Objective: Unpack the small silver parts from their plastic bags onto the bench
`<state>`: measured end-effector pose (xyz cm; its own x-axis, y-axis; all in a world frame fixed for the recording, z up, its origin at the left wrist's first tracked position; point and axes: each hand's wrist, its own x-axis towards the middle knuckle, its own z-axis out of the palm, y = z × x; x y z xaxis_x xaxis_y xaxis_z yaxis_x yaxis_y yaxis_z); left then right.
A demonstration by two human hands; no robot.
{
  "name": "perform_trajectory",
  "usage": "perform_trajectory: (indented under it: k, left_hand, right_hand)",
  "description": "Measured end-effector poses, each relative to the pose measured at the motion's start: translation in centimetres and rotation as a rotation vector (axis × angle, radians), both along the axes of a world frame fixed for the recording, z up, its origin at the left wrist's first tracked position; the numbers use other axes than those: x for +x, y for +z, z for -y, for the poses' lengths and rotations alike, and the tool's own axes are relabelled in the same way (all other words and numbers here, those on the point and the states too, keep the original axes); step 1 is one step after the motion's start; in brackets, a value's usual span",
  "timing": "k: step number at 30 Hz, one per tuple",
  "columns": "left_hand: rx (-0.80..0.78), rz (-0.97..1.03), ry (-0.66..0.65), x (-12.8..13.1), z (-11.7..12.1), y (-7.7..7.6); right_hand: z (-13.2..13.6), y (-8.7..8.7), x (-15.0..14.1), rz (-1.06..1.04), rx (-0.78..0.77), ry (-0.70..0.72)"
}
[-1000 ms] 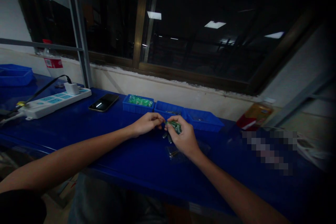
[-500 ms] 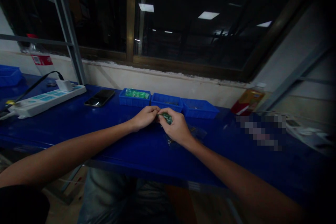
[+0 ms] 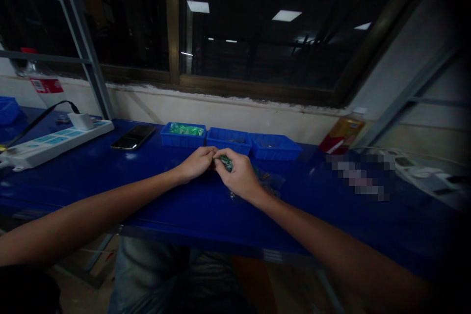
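Both hands meet above the blue table (image 3: 176, 216). My right hand (image 3: 241, 175) is closed around a small green piece (image 3: 227, 163), which shows between thumb and curled fingers; its exact kind is too dark and small to make out. My left hand (image 3: 198, 163) has its fingers pressed together against the right fingertips. Whatever lies between the left fingers is hidden. Under and beside the right wrist, a clear plastic bag (image 3: 274, 184) with small parts lies on the table, partly covered by that hand.
Behind the hands stand three blue bins: one with green bagged contents (image 3: 183, 135), a middle bin (image 3: 228, 141) and a right bin (image 3: 275, 147). A phone (image 3: 133, 137) and white power strip (image 3: 59, 143) lie left. One bottle (image 3: 342, 132) stands right, another (image 3: 44, 83) far left.
The view has shifted slightly, so most things sit a little further left. My hands stay together, and less of the green piece shows in the right hand.
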<state>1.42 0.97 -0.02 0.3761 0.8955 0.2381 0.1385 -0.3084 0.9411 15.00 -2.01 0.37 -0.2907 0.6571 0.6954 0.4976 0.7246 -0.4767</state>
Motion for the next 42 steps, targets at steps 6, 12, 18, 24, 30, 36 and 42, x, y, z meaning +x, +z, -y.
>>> perform_trajectory:
  k: [6,12,18,24,30,36,42]
  left_hand:
    - [-0.036,0.02,-0.016,0.05,-0.07,0.07]
    - [-0.033,0.02,0.001,0.24,0.24,0.18]
    - [-0.02,0.014,0.01,0.34,0.24,-0.03]
    - [-0.034,0.011,0.009,0.43,0.49,-0.01]
    - [-0.005,0.001,0.011,0.44,0.35,-0.15]
    - [0.102,-0.151,0.045,0.26,0.08,-0.39]
    - [0.21,-0.292,0.05,-0.29,-0.3,0.21]
  right_hand:
    - [0.0,0.12,0.0,0.0,0.032,-0.042]
    - [-0.27,-0.22,-0.06,-0.009,0.045,-0.051]
    - [-0.3,-0.33,-0.1,-0.015,0.039,-0.051]
    - [-0.31,-0.37,-0.07,-0.008,0.002,-0.032]
    - [-0.23,-0.35,-0.07,-0.01,-0.019,-0.033]
    - [-0.02,-0.38,-0.13,-0.014,-0.018,-0.019]
    - [0.03,0.0,0.13,-0.064,-0.087,0.029]
